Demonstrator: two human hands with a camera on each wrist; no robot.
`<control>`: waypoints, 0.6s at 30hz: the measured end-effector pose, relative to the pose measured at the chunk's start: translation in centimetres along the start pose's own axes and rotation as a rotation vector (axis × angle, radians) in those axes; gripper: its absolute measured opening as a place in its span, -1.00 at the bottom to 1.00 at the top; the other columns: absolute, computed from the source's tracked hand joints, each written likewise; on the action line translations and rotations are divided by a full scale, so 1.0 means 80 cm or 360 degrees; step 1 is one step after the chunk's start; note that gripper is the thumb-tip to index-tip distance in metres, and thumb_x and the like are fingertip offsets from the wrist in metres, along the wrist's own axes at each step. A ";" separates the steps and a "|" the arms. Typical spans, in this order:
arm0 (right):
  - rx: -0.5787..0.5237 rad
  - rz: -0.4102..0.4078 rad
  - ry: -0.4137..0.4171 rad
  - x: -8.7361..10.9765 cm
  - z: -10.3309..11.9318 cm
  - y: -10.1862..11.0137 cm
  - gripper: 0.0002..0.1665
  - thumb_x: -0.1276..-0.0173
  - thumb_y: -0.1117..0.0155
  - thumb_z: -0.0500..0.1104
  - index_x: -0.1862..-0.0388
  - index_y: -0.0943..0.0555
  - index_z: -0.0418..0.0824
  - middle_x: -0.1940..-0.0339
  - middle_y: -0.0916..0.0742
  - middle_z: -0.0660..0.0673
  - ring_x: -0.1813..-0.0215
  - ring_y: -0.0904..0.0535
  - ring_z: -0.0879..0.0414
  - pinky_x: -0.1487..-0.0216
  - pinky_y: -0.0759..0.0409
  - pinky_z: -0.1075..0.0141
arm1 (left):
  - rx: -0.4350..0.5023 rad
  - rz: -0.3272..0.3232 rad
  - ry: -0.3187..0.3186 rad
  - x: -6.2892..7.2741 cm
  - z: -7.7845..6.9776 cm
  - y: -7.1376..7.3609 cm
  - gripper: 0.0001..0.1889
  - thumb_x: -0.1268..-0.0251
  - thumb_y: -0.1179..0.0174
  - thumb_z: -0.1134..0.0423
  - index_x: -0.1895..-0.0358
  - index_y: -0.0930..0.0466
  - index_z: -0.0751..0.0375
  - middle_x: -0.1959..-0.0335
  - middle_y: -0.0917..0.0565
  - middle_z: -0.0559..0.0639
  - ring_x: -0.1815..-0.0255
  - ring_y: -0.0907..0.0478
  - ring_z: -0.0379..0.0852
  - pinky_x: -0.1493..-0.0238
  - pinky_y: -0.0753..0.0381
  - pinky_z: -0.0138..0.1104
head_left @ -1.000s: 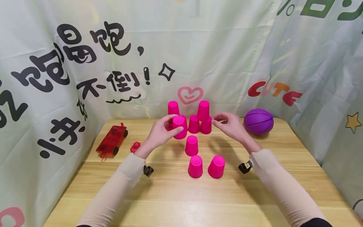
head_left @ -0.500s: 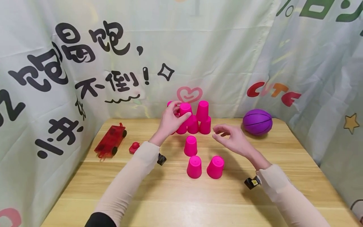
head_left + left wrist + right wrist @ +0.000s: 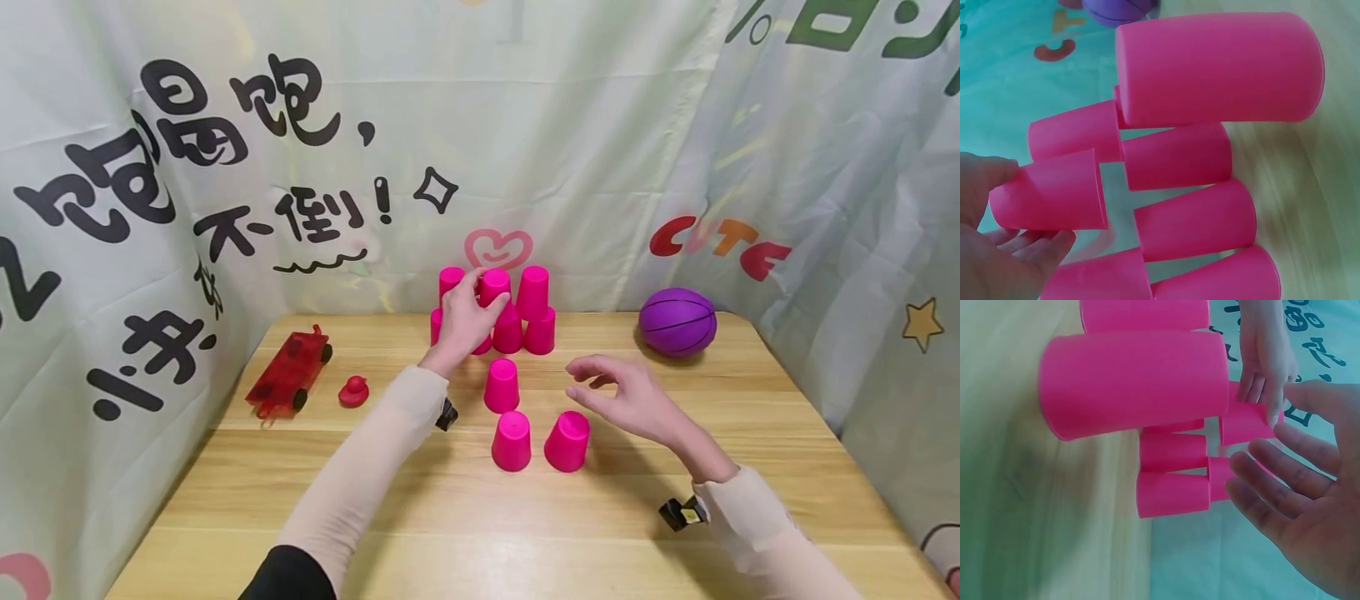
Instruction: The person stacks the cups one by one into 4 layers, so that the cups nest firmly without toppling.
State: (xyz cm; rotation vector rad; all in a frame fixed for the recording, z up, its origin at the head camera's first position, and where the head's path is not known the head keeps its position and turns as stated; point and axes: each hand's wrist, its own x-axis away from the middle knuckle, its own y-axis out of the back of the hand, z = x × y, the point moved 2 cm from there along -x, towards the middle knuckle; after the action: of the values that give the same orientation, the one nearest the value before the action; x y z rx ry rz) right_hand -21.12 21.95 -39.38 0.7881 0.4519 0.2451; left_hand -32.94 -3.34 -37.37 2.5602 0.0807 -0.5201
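My left hand (image 3: pixel 468 321) grips an upside-down pink plastic cup (image 3: pixel 496 282) between thumb and fingers. It holds this cup over the back row, between a left upper cup (image 3: pixel 451 277) and a right upper cup (image 3: pixel 533 293). A narrow gap shows between the held cup's rim (image 3: pixel 1101 190) and the row in the left wrist view. Several upside-down cups form that bottom row, among them a right-end cup (image 3: pixel 540 332); my left hand partly hides others. My right hand (image 3: pixel 633 398) hovers to the right of the cups, fingers loosely bent, holding nothing.
In front of the row stand a single cup (image 3: pixel 502 386) and two nearer cups, a left one (image 3: pixel 512 442) and a right one (image 3: pixel 567 442). A red toy car (image 3: pixel 291 372) and red rubber duck (image 3: pixel 353 392) lie left. A purple ball (image 3: pixel 678 322) rests back right, near the printed curtain (image 3: pixel 585 150).
My left hand has lifted the cup from in front of the row, up and to the right, between the two upper cups. My right hand has drawn back toward me.
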 end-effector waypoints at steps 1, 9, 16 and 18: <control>-0.0001 0.0015 -0.0002 0.003 0.000 -0.001 -0.63 -0.40 -0.49 -0.09 -0.13 -0.74 -0.17 -0.05 -0.84 -0.04 0.00 -0.78 0.07 -0.09 -0.78 0.05 | -0.0013 -0.0006 -0.0004 -0.001 0.000 -0.002 -0.36 -0.39 -0.42 0.12 -0.47 -0.44 0.17 -0.22 -0.70 0.13 -0.17 -0.70 0.09 -0.15 -0.78 -0.09; -0.0058 0.0139 -0.0042 0.025 -0.010 -0.011 -0.53 -0.40 -0.49 0.03 -0.21 -0.70 -0.12 -0.09 -0.82 -0.01 -0.07 -0.76 -0.02 -0.11 -0.75 0.07 | -0.0043 -0.0020 0.0000 -0.007 0.001 -0.015 -0.38 -0.41 -0.40 0.13 -0.47 -0.44 0.16 -0.26 -0.69 0.11 -0.22 -0.69 0.10 -0.22 -0.76 -0.08; -0.0081 0.0200 -0.0035 0.036 -0.014 -0.018 -0.52 -0.41 -0.49 0.08 -0.21 -0.70 -0.11 -0.11 -0.82 -0.03 -0.05 -0.76 0.10 -0.12 -0.75 0.11 | -0.0124 -0.0041 0.0044 -0.014 0.001 -0.020 -0.38 -0.42 -0.40 0.13 -0.47 -0.44 0.20 -0.22 -0.73 0.13 -0.18 -0.73 0.14 -0.20 -0.76 -0.06; -0.0083 0.0205 -0.0035 0.038 -0.015 -0.020 -0.53 -0.42 -0.48 0.07 -0.20 -0.70 -0.11 -0.11 -0.82 -0.04 -0.04 -0.75 0.14 -0.11 -0.75 0.12 | -0.0138 -0.0042 0.0047 -0.016 0.002 -0.022 -0.37 -0.42 -0.40 0.14 -0.47 -0.44 0.21 -0.21 -0.73 0.14 -0.17 -0.74 0.14 -0.20 -0.76 -0.06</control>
State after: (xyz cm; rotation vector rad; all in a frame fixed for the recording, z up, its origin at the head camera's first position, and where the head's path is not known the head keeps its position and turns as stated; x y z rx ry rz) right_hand -18.95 22.76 -42.16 0.7688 0.3729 0.3661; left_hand -34.46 -1.83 -37.85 2.4856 0.1444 -0.4780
